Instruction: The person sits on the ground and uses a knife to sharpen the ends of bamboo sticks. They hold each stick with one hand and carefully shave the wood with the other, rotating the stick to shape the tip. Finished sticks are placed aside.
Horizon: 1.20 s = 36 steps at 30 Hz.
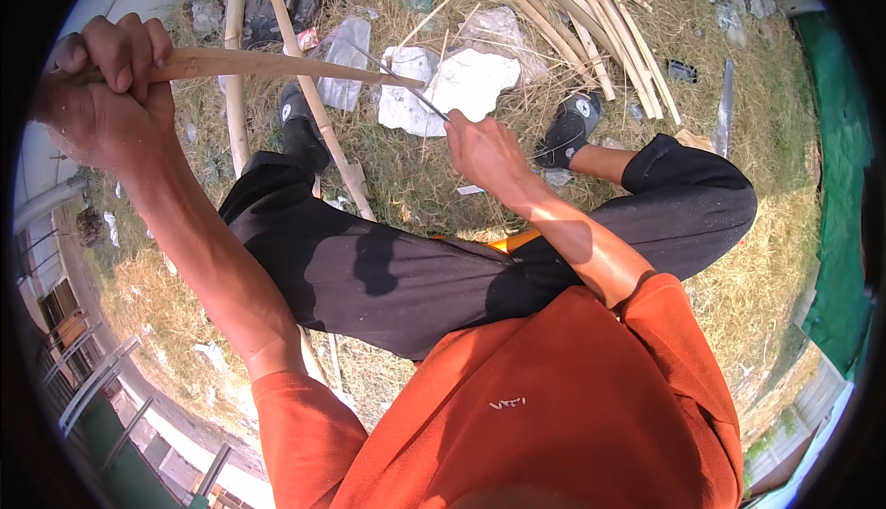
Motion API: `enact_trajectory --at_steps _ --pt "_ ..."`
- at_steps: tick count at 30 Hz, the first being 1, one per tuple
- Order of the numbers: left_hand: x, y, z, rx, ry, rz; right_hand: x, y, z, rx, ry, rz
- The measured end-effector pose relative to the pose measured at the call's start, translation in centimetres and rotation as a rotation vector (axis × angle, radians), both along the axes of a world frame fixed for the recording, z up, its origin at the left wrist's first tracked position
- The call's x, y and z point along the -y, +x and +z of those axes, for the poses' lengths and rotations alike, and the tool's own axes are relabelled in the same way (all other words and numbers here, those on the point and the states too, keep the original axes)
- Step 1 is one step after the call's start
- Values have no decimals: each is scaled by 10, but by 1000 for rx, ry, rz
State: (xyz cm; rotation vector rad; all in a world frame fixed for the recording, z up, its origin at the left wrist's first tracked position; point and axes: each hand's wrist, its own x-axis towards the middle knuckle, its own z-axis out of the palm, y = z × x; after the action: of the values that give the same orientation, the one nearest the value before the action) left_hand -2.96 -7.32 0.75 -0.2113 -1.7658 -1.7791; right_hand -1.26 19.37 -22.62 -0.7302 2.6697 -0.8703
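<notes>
My left hand (115,84), at the upper left, is wrapped round one end of a flat bamboo strip (268,64). The strip reaches to the right, and its tip is over the pale stones. My right hand (489,154), in front of my body, is closed on the near end of a long, thin, grey blade-like tool (380,63). The tool slants up to the left and crosses the strip near its far tip. Whether the two touch is hard to make out. My fingers hide the tool's handle.
White stone slabs (475,83) lie between my shoes. Two bamboo poles (235,66) lie at the left, under the strip. Several split bamboo lengths (604,20) are heaped at the far right. Dry grass and litter cover the ground. A green sheet (835,186) stands along the right.
</notes>
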Motion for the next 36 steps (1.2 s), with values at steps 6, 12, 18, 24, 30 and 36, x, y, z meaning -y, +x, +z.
enact_trajectory --at_steps 6,12,18,24,30,36 --pt "-14 -2 5 28 20 205 11 23 21 -177 -359 -59" --pt "-14 -3 4 -8 14 91 -18 -1 -77 -44 260 -3" --pt "15 3 -2 30 61 -107 -21 7 -90 396 80 -117" --pt "19 1 1 26 56 -134 -45 -23 -96 1319 -515 -327" --pt "36 3 -3 31 95 -64 -31 -2 -46 182 -180 -132" --pt "37 -5 0 21 62 -124 -25 19 -94 -20 167 -111"
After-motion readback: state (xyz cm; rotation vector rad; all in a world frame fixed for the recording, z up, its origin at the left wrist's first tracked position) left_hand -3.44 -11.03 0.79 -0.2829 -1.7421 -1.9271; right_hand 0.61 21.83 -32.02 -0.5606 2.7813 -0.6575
